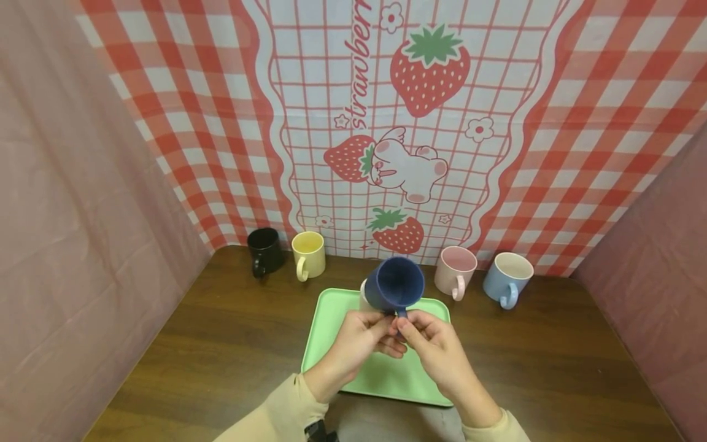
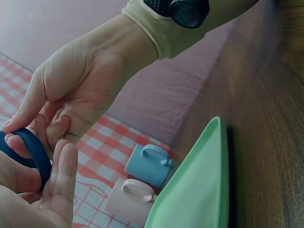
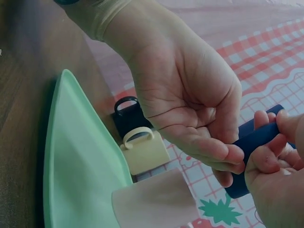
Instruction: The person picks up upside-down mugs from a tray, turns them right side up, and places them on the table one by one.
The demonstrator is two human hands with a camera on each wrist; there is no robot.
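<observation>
A dark blue mug [image 1: 394, 285] is held up over the light green tray [image 1: 381, 374], its mouth tilted toward the head camera. My left hand [image 1: 353, 344] holds the mug's handle from the left, fingers curled at it. From the right, my right hand [image 1: 442, 353] pinches the same handle between thumb and fingers. In the left wrist view the blue handle [image 2: 38, 152] shows between both hands' fingertips. Behind the blue mug stands a pale cup [image 3: 154, 202], mostly hidden in the head view.
At the back left of the brown wooden table [image 1: 221, 350] stand a black mug [image 1: 265, 252] and a yellow mug [image 1: 309, 255]. A pink mug [image 1: 454, 271] and a light blue mug [image 1: 504, 279] are at the back right. A strawberry-print cloth [image 1: 353, 80] hangs behind them.
</observation>
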